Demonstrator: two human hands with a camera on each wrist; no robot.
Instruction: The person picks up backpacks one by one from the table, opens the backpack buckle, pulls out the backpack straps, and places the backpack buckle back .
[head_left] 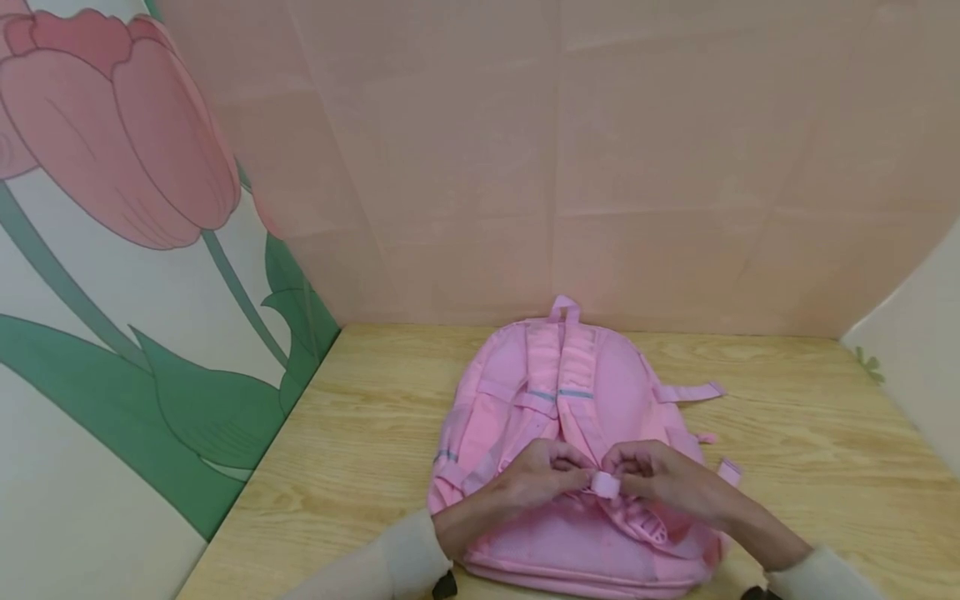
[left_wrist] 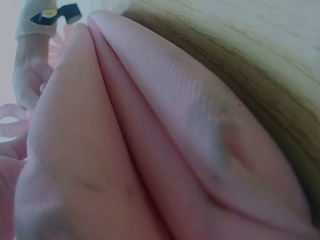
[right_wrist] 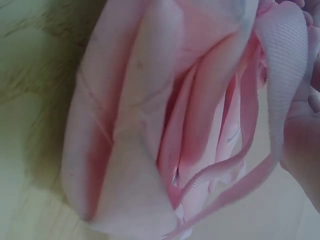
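Observation:
A pink backpack (head_left: 622,379) lies on the table with its shoulder straps facing up and its top handle (head_left: 564,308) pointing to the wall. Over its lower middle, my left hand (head_left: 542,473) and my right hand (head_left: 663,477) meet at a pink webbing strap (head_left: 605,485). Thumb and fingers of both hands pinch it, and a pale piece of it shows between them. In the right wrist view the webbing strap (right_wrist: 285,55) hangs in a long loop beside my right hand (right_wrist: 304,135). The backpack (left_wrist: 150,125) fills most of the left wrist view.
The wooden table (head_left: 810,433) runs back to a plain pinkish wall covering (head_left: 465,167). On the left stands a panel with a painted tulip (head_left: 127,125). Two loose strap ends, an upper one (head_left: 693,392) and a lower one (head_left: 729,472), stick out right of the backpack.

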